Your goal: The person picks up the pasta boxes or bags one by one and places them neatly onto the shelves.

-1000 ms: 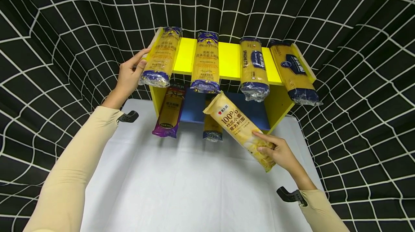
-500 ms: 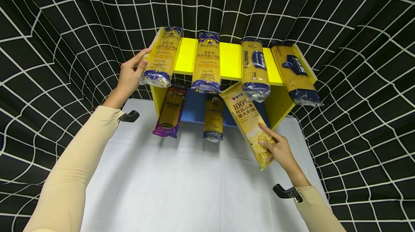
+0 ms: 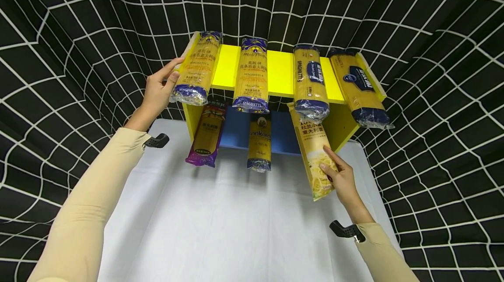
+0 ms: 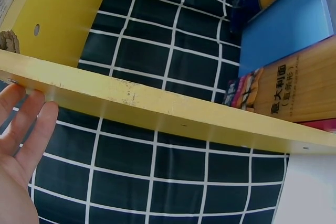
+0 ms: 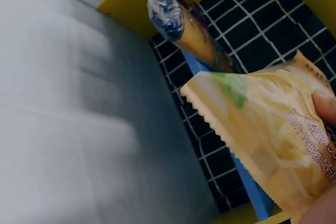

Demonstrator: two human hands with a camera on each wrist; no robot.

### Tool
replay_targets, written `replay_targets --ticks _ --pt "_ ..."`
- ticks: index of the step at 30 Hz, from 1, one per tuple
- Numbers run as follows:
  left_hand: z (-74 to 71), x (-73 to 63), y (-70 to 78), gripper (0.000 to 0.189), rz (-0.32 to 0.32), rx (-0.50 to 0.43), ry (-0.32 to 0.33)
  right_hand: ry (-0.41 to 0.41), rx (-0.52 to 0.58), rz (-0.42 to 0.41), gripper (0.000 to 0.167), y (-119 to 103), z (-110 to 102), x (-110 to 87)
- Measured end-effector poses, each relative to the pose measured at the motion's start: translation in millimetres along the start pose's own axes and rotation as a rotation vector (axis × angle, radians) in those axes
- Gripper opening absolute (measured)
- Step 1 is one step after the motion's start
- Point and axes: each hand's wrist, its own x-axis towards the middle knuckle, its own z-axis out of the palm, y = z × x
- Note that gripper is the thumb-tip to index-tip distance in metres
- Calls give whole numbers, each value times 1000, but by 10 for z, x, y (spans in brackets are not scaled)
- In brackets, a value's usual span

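My right hand (image 3: 343, 181) grips the lower end of a pale yellow pasta packet (image 3: 316, 159), thumb on its printed face. The packet's upper end lies under the top board of a yellow shelf (image 3: 280, 72), partly hidden behind a spaghetti pack (image 3: 309, 78) above. In the right wrist view, the packet's crimped end (image 5: 231, 140) is over the blue lower board (image 5: 252, 187). My left hand (image 3: 156, 91) touches the shelf's left side, beside another spaghetti pack (image 3: 198, 67). Its fingers (image 4: 39, 124) lie fairly straight against the yellow side panel (image 4: 152, 98) in the left wrist view.
Two more spaghetti packs, a middle one (image 3: 250, 74) and a right one (image 3: 358, 87), lie on top, overhanging the front. Below are a purple-ended pasta pack (image 3: 207, 135) and a blue-ended one (image 3: 260, 142). White cloth (image 3: 236, 225) covers the table; black gridded cloth (image 3: 252, 1) surrounds it.
My right hand has swung the pale packet rightward and more upright, its top passing under the shelf's top board. The lower middle pack has come into fuller view. My left hand stays put.
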Motion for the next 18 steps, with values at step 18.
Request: replay_targets --ticks 18 --pt "3 -7 9 40 -7 38 4 122 151 105 57 181 -33 57"
